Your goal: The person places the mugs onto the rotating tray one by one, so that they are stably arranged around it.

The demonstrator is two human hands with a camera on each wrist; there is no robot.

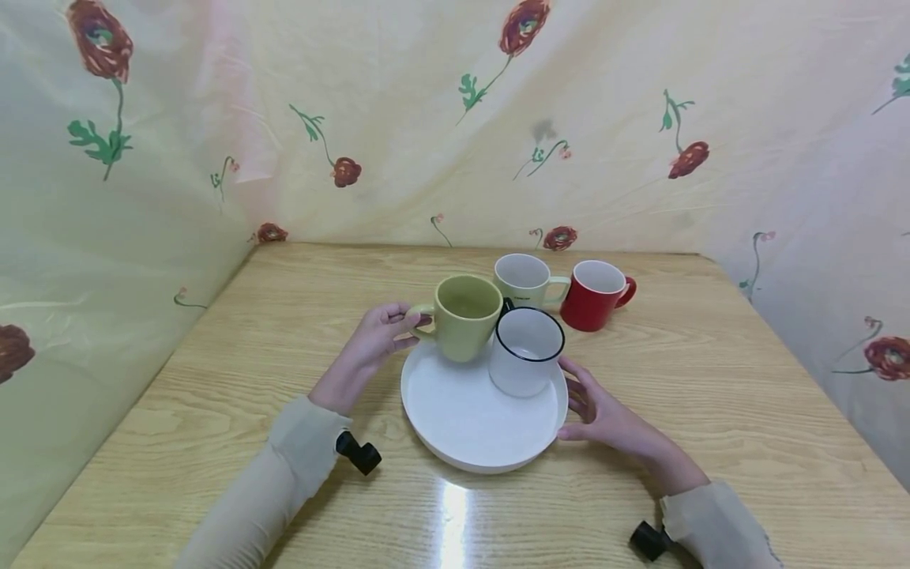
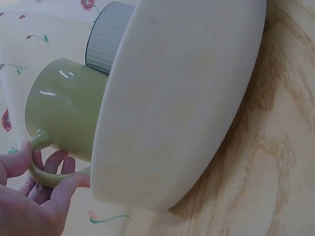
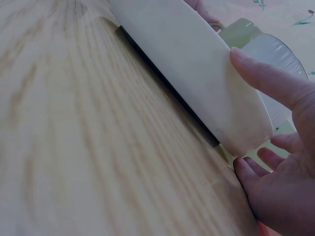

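My left hand (image 1: 387,328) grips the handle of a green mug (image 1: 462,328), thumb on top and fingers through the loop in the left wrist view. The mug is upright over the back left of a round white dish (image 1: 469,431); whether its base touches the dish cannot be told. Beside it in the dish stands a white mug with a black rim (image 1: 522,371), its dark handle turned to the back. My right hand (image 1: 604,415) rests against the dish's right side, thumb and loosely bent fingers spread along the outer wall (image 3: 197,64).
Behind the dish stand a pale mug (image 1: 519,296) with a light green handle and a red mug (image 1: 590,304) with its handle to the right. All are on a wood-grain table (image 1: 235,371). A flower-printed cloth (image 1: 412,118) hangs behind and at both sides.
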